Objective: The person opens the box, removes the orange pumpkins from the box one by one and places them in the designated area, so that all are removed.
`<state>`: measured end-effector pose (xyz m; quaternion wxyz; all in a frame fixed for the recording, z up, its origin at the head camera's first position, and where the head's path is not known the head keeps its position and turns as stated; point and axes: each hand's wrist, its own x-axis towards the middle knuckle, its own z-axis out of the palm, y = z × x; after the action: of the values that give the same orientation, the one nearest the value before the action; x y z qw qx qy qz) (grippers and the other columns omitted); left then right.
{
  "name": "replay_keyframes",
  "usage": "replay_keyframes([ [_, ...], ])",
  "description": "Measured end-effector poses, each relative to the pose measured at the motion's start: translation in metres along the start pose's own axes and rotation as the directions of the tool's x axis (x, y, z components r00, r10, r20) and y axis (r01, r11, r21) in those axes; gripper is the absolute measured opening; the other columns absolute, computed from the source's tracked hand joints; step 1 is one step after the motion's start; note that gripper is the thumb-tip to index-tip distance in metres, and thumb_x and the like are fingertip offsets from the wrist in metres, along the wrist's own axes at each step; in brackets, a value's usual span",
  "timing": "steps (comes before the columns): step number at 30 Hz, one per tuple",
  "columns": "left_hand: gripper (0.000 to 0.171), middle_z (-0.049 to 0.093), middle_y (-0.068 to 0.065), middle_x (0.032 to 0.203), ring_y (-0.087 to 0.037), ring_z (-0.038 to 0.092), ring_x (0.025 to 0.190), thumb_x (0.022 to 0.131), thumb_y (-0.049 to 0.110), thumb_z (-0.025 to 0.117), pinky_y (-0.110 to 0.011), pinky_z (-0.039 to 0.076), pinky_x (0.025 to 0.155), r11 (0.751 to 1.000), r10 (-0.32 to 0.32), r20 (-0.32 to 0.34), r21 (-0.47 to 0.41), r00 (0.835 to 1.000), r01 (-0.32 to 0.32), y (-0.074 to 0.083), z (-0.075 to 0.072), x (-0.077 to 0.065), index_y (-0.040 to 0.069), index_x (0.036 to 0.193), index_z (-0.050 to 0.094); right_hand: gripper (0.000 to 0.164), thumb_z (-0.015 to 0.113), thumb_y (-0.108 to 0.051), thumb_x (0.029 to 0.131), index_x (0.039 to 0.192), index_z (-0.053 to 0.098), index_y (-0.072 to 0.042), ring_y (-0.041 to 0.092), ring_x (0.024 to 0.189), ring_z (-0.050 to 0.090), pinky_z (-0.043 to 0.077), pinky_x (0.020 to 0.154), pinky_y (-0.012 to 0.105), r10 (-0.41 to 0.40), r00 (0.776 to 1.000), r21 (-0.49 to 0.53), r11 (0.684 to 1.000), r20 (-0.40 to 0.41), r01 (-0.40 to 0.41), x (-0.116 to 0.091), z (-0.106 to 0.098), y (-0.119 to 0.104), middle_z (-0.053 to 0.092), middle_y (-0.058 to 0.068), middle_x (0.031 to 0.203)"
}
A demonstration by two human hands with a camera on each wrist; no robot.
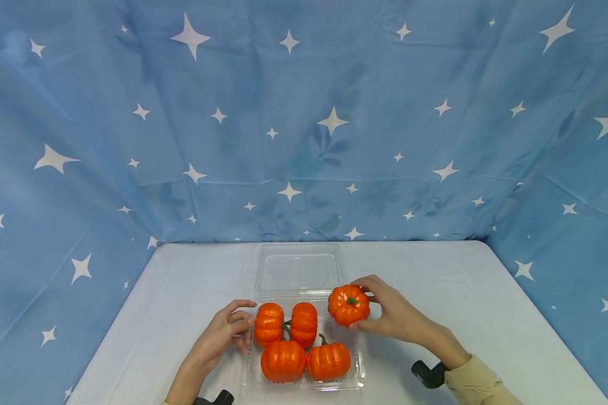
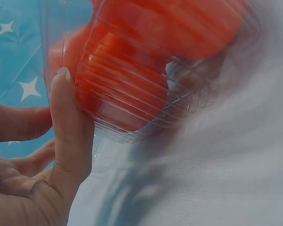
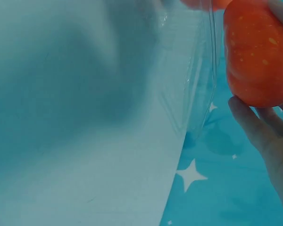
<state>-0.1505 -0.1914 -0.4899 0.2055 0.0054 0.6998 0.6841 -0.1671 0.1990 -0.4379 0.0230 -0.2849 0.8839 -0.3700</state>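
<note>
My right hand [image 1: 392, 315] grips a small orange pumpkin [image 1: 348, 305] with a green stem, fingers on its far side and thumb at the near side. It is held over the right rear part of a clear plastic box [image 1: 357, 378]. In the right wrist view, the gripped pumpkin [image 3: 257, 56] shows yellow flecks. Inside the box sit several similar pumpkins [image 1: 284, 361], two at the rear left and two along the front. My left hand [image 1: 223, 334] touches the box's left side with relaxed fingers; in the left wrist view, its thumb [image 2: 68, 117] lies along the ribbed wall [image 2: 127, 129].
The box's hinged clear lid [image 1: 300, 271] lies open behind it on the white table [image 1: 425, 270]. A blue curtain with white stars [image 1: 304, 140] surrounds the table's back and sides. Dark wrist-worn devices [image 1: 428, 374] show below the hands.
</note>
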Motion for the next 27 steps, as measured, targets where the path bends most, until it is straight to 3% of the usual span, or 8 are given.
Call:
replay_keyframes([
  [9,0.05,0.062,-0.004,0.085,-0.016,0.057,0.064,0.1,0.005,0.056,-0.027,0.056,0.054,1.0,0.006,-0.005,0.003,1.0,-0.006,-0.001,-0.001,0.0,-0.004,0.146,0.039,0.07,0.09,-0.033,0.079,0.134,0.056,-0.007,0.03,0.115,0.066,0.06,0.093,0.044,0.058,0.994,0.028,0.998,-0.089,-0.056,-0.001,-0.008,0.014,0.062,0.009,0.13],
  [16,0.051,0.062,-0.004,0.085,-0.015,0.057,0.064,0.099,0.007,0.057,-0.026,0.056,0.054,1.0,0.01,0.001,-0.004,1.0,-0.01,-0.001,0.001,0.001,-0.004,0.145,0.039,0.073,0.089,-0.034,0.08,0.136,0.054,-0.001,0.035,0.115,0.065,0.059,0.093,0.049,0.087,0.989,-0.01,0.996,-0.116,-0.089,-0.001,-0.015,0.027,0.061,0.016,0.132],
  [27,0.049,0.062,-0.005,0.085,-0.016,0.057,0.064,0.099,0.004,0.056,-0.027,0.056,0.053,1.0,0.01,-0.013,-0.001,1.0,-0.01,-0.002,0.001,0.001,-0.005,0.145,0.04,0.071,0.088,-0.022,0.08,0.134,0.052,0.005,0.04,0.118,0.062,0.058,0.094,0.052,0.17,0.972,-0.031,0.984,-0.161,-0.177,0.006,-0.015,0.054,0.06,0.022,0.132],
])
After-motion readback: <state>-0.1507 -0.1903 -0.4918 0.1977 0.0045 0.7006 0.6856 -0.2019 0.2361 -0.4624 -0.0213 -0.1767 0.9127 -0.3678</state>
